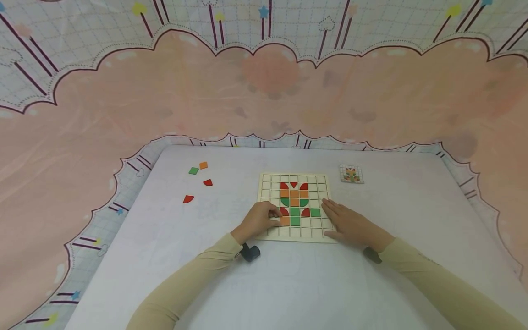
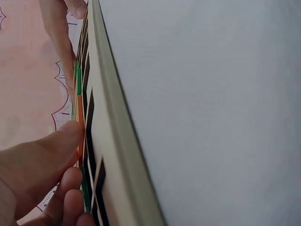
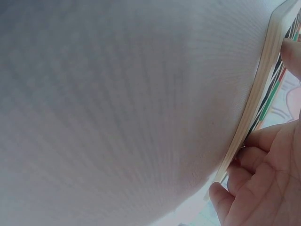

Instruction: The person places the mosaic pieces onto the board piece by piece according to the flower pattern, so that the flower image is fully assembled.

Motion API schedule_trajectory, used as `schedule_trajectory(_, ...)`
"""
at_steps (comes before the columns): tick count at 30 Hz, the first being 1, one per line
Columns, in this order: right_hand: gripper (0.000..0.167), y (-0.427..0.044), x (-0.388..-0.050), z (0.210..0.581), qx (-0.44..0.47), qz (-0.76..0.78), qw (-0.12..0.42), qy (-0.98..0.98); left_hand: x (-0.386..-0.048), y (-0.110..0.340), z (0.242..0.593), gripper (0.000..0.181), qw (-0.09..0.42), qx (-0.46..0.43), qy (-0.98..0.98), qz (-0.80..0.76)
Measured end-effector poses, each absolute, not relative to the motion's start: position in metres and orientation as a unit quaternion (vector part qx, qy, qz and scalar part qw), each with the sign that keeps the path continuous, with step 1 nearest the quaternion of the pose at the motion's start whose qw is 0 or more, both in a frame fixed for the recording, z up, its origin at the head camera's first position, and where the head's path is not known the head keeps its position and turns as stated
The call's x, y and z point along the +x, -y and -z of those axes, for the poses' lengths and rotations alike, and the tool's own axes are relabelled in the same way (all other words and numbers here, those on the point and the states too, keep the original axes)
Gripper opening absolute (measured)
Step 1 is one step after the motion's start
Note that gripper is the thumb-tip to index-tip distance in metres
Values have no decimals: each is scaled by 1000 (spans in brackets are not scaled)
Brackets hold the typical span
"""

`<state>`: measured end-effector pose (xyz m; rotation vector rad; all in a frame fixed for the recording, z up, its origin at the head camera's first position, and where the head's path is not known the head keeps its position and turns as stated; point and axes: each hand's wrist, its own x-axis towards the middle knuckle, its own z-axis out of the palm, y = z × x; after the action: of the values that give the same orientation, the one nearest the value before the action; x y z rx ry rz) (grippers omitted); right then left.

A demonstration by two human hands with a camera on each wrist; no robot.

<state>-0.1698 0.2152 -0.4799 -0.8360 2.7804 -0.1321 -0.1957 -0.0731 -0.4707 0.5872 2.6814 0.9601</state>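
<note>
My left hand (image 1: 259, 219) is over the left part of a square gridded board (image 1: 317, 233), fingers bent. In the left wrist view its thumb (image 2: 68, 134) touches an orange tile (image 2: 80, 109), and the fingertips are beside a green piece (image 2: 85, 190). Whether they pinch a piece is hidden. My right hand (image 1: 350, 224) rests along the board's right edge, fingers fairly straight and thumb apart. In the right wrist view the fingers (image 3: 251, 157) touch the board's side (image 3: 251, 103). Red, orange and green pieces form a pattern in the grid, including a green square (image 1: 294, 221).
Loose on the table's left lie a green tile (image 1: 194, 171), an orange tile (image 1: 203, 165) and two red quarter-circles (image 1: 188, 199). At the back right is a small pattern card (image 1: 351, 174). White cloth (image 1: 222, 293) covers the table, with a patterned curtain (image 1: 264, 105) behind.
</note>
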Motion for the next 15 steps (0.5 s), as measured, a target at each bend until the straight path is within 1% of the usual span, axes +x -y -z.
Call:
schedule_trajectory(9,80,-215,-170,480,-288,45,117,-949,-205,84,468,20,135,196,-898,-371)
schedule_trajectory(15,80,-216,-170,481,-289,44,114,-950,-221,105,460,29,135,194,-887,-396)
